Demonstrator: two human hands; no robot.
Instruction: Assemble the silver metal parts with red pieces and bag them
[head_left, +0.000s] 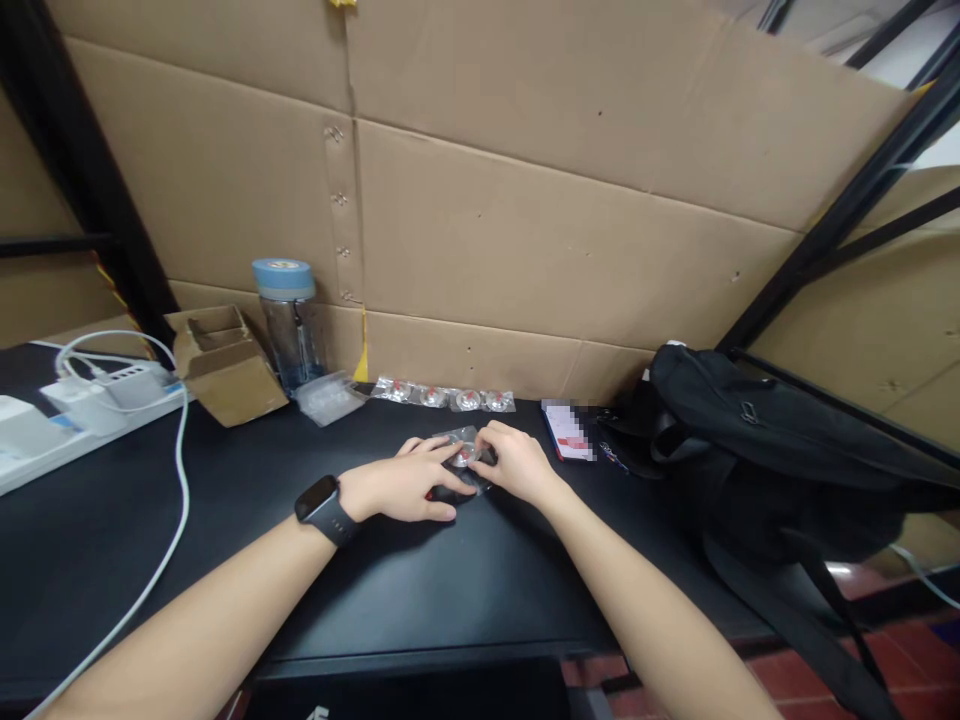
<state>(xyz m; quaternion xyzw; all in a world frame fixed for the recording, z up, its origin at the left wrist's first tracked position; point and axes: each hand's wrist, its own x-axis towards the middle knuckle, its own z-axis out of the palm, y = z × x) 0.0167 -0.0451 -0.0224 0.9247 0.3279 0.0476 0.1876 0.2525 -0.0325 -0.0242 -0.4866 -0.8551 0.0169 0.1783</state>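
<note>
On the black table, a small clear plastic packet (463,455) with a round silvery, red-marked item lies between my hands. My left hand (415,482), with a dark watch on the wrist, rests palm down with its fingers spread, fingertips on the packet's left part. My right hand (517,461) has its thumb and fingers pinched at the packet's right edge. Behind them, several similar round items in clear packets (433,397) form a row near the cardboard wall. Something small and red shows beneath my left fingers; its shape is hidden.
An open cardboard box (232,385), a blue-lidded bottle (289,325) and clear plastic bags (328,398) stand or lie at the left. A power strip (97,405) trails a white cable. A phone (568,432) and black backpack (772,450) are at the right.
</note>
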